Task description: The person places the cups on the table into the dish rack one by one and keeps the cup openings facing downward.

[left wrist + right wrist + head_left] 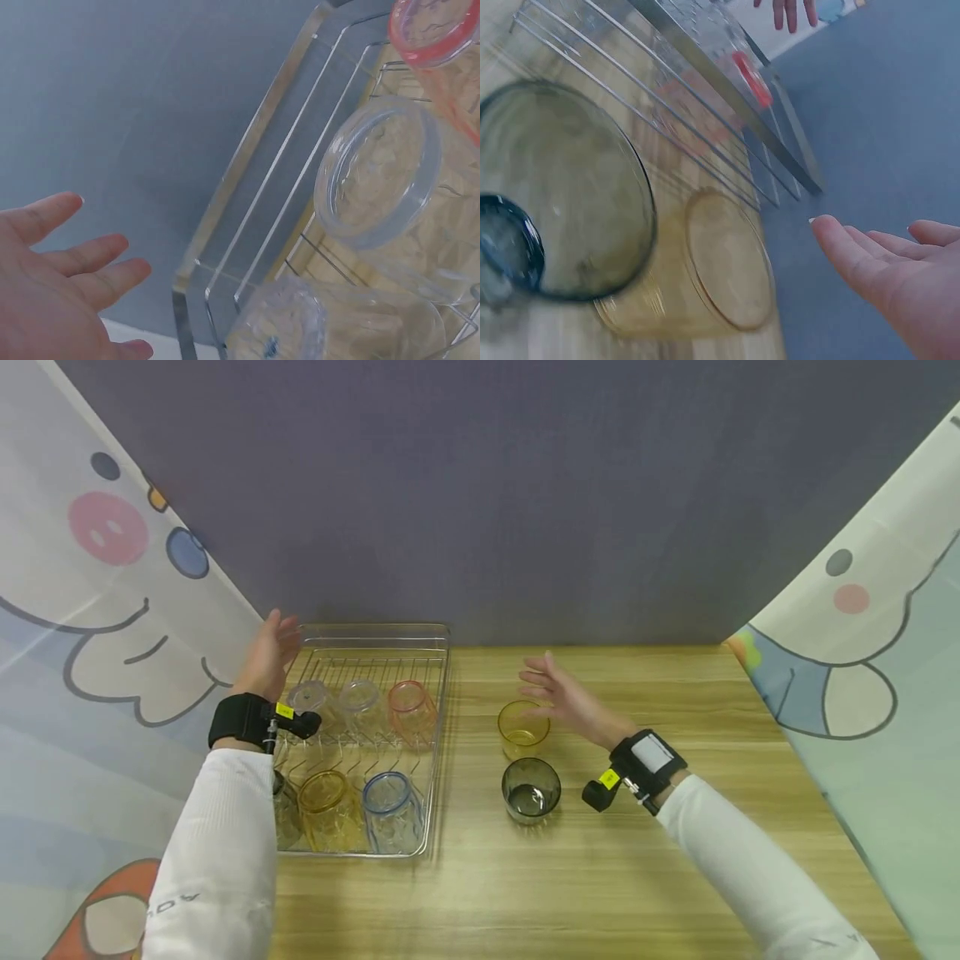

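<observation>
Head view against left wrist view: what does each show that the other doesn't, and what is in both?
Only the head view: the right hand, yellow glass, smoky glass, blue-rimmed glass, amber glass, partly hidden dark glass and white sleeves.
Only the left wrist view: no extra object, but a small bluish patch in one clear glass.
Both: the left hand, wire rack, that clear glass, a second clear glass and the red-rimmed glass.
</observation>
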Demonstrator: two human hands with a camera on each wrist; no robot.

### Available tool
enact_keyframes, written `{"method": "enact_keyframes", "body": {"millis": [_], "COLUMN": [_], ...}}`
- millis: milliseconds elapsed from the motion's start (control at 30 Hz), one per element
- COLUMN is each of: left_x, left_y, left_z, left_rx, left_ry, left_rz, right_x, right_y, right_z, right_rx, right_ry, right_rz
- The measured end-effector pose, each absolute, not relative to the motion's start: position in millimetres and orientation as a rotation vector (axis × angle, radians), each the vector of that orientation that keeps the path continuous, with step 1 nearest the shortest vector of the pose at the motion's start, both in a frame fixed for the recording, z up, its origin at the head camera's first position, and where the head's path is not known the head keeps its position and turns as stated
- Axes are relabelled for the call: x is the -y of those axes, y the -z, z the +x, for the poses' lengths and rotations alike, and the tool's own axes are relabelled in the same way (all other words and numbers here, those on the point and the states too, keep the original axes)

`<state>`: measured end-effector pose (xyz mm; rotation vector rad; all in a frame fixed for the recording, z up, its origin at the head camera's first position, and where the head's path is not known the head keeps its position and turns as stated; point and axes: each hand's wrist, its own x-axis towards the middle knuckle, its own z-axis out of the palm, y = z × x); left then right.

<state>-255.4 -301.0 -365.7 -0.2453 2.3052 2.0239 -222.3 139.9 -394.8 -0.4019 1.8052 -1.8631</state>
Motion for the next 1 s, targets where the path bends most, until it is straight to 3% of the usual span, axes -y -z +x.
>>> {"method": "enact_keyframes", "body": {"millis": [667, 1000], "left_x": [289.3, 299.6], "left_y": [345.6, 352.6], "left_z": [-244.3, -239.7], "left_rx": [-2.435, -2.386], "left_ry": [-1.812, -1.909], "left_rz": [0.199, 0.247], "right_x": [-230.0, -281.3], "right_y": [373.8, 373.1], "right_z": [-225.3, -220.4], "right_rx": [-1.964, -2.036], "right_ry": [1.911, 1.921], "right_rz": [-0.347, -0.257]}}
